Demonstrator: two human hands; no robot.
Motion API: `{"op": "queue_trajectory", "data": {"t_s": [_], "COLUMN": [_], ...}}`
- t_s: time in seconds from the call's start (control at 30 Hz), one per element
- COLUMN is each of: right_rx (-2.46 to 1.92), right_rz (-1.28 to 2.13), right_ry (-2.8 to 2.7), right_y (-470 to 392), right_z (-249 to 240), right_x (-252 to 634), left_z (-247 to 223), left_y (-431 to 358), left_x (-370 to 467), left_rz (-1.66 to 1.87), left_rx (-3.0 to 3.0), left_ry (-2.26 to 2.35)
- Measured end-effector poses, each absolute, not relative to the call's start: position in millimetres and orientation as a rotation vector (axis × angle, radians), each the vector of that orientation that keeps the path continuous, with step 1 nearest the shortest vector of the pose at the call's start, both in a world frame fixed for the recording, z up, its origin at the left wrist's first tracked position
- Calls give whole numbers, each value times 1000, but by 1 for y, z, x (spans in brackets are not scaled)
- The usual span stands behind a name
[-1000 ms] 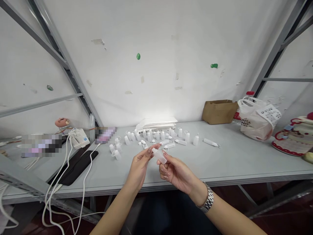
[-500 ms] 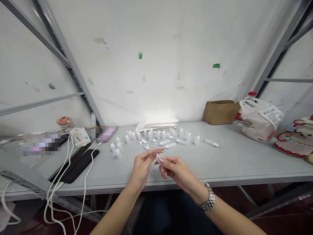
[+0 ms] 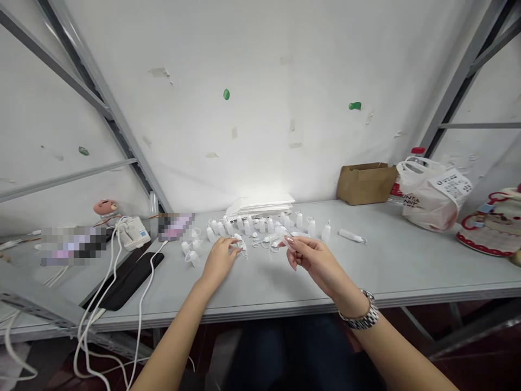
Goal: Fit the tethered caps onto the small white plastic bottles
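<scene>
My right hand (image 3: 310,254) pinches a small translucent squeeze bottle (image 3: 284,239) between thumb and fingers, above the grey table. Over to the left, my left hand (image 3: 222,259) reaches down to the tabletop. Its thumb and forefinger are apart beside a small white cap (image 3: 243,246) with a thin strap; whether they touch it I cannot tell. Several small white squeeze bottles (image 3: 210,234) stand in a cluster behind both hands, with loose caps and lying bottles in front of them. One more bottle (image 3: 352,236) lies apart on the right.
White sheets (image 3: 260,205) are stacked against the wall. A cardboard box (image 3: 366,183), a plastic bag (image 3: 425,198) and a decorated bag (image 3: 494,228) stand on the right. At left are white cables (image 3: 142,304), a power strip (image 3: 133,232) and a black pouch (image 3: 132,279).
My hands have separated. The left one has let go of the bottle and moved left to the loose caps; the right one has shifted right and farther in, keeping the bottle.
</scene>
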State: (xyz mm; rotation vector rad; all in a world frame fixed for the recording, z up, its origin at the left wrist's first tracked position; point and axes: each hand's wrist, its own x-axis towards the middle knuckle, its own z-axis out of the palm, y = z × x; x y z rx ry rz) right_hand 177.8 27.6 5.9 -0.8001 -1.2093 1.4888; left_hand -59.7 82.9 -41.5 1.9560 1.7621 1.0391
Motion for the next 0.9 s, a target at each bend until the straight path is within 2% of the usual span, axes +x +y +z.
{"op": "queue_trajectory", "data": {"t_s": [0.2,0.37,0.9], "right_rx": [-806,-819,-913], "right_rz": [1497,1507,1411], "right_ry": [-1269,-1295,-1359], "right_y": [27,28,40], "right_z": [5,3,-13], "right_x": [176,174,166], "left_z": [-49,-51,-43], "left_y": [100,101,95], "left_x": [-47,-48,-65], "left_rz": [846,843,1457], "left_rx": [2128,2131,1578], "left_ry": [1785,1810,1517]}}
